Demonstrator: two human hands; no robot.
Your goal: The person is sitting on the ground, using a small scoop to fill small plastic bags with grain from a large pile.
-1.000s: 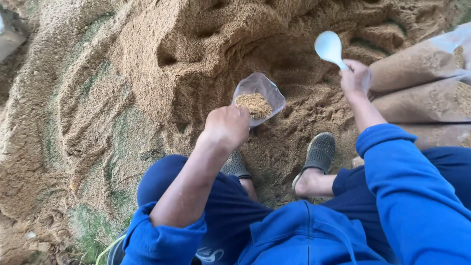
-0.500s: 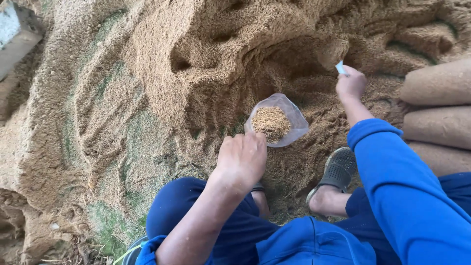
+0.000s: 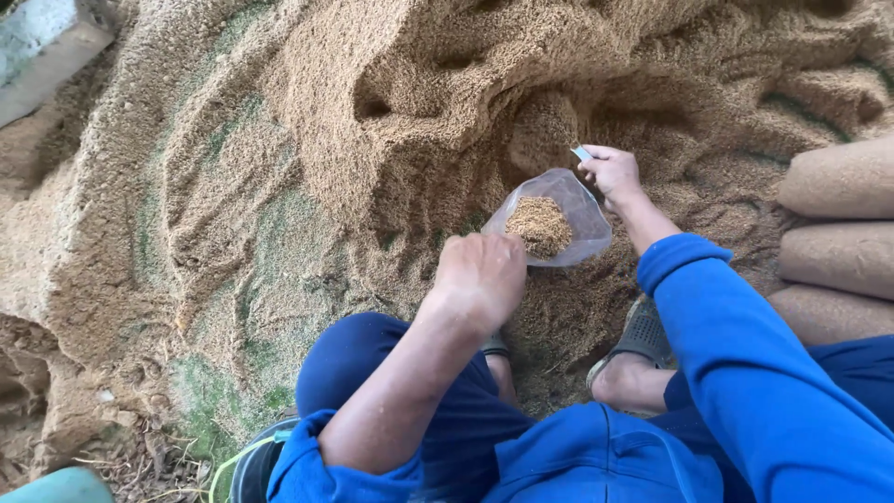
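The step in hand looks like filling: at frame centre the left hand (image 3: 481,277) grips the near edge of a clear plastic bag (image 3: 568,210), partly filled with grain. Just above, the right hand (image 3: 610,172) is closed on a white scoop handle (image 3: 581,152), bowl buried in the grain heap (image 3: 419,112); lifting a level scoopful over the bag mouth seems called for

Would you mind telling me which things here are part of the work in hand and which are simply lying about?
In the work:
- left hand holding the clear plastic bag, partly filled with grain
- right hand gripping the scoop handle, scoop end buried
- loose grain heap

Lying about:
- filled sacks, stacked on the right
- grey slab, top left corner
- teal object, bottom left corner
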